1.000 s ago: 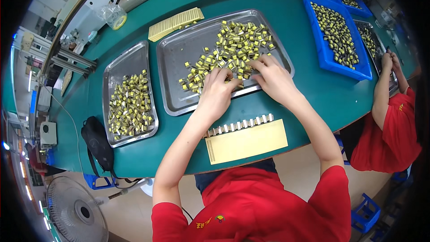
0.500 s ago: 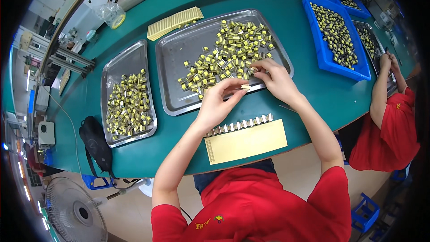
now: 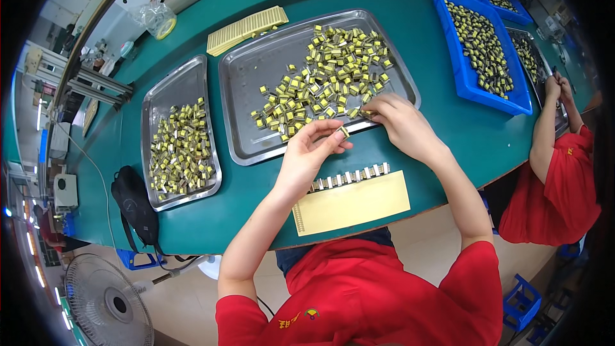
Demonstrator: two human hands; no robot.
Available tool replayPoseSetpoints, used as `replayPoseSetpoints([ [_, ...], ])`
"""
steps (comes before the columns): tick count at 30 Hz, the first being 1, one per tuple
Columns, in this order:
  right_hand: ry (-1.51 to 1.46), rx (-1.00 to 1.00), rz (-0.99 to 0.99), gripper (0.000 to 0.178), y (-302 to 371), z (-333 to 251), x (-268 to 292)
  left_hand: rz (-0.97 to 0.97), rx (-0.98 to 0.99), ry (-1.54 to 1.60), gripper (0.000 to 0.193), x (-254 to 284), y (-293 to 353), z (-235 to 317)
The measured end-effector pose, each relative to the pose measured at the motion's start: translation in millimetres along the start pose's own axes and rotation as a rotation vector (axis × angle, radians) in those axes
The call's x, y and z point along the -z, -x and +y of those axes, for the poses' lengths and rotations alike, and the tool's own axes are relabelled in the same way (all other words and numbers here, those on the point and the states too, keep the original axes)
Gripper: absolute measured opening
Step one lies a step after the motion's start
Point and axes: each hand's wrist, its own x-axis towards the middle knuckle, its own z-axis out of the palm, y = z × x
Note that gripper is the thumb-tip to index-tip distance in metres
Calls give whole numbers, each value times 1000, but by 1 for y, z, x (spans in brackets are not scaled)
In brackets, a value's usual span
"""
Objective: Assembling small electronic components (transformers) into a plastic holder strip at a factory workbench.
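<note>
My left hand [image 3: 309, 152] is in front of the large metal tray [image 3: 256, 147], pinching a small transformer [image 3: 344, 132] with yellow tape between thumb and fingertips. At the tray's front right, my right hand [image 3: 405, 127] has its fingertips closed around another small transformer [image 3: 368, 115], mostly hidden by the fingers. A loose pile of similar transformers [image 3: 343, 57] covers the tray's middle and right. Closer to me lies a yellow card strip [image 3: 352, 205], with several transformers [image 3: 349, 177] lined up along its far edge; my left wrist covers the row's left end.
Left of the large tray stands a narrower metal tray [image 3: 148, 99] of transformers, beside a black pouch [image 3: 136, 208]. Stacked yellow strips [image 3: 246, 31] lie behind. A blue bin [image 3: 458, 77] holds more parts at right, near a co-worker in a red shirt [image 3: 551, 186].
My right hand has lowered slightly toward the tray's front rim, its fingers now at the pile's near edge. The left hand has turned, tilting its transformer, and moved a little apart from the right.
</note>
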Motion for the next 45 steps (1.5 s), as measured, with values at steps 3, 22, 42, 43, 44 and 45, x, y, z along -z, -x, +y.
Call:
replayPoseSetpoints([
  [3,-37,-38,-10,22,4,-3,7,-3,44,56,34,-2,1,-1],
  [22,-1075,-561,57,35,69,-40,23,-90,-182,-401,33,-38,11,-12],
  [42,-272,-315,164,30,96,-34,27,15,-684,-981,34,-81,10,-45],
  [43,-243,-318,159,31,96,-34,26,18,-686,-1000,34,-82,10,-46],
  [44,-245,-316,159,31,97,-33,25,21,-687,-1019,35,-83,10,-46],
  [45,-250,-346,151,32,98,-34,23,24,-685,-1022,35,-83,10,-47],
])
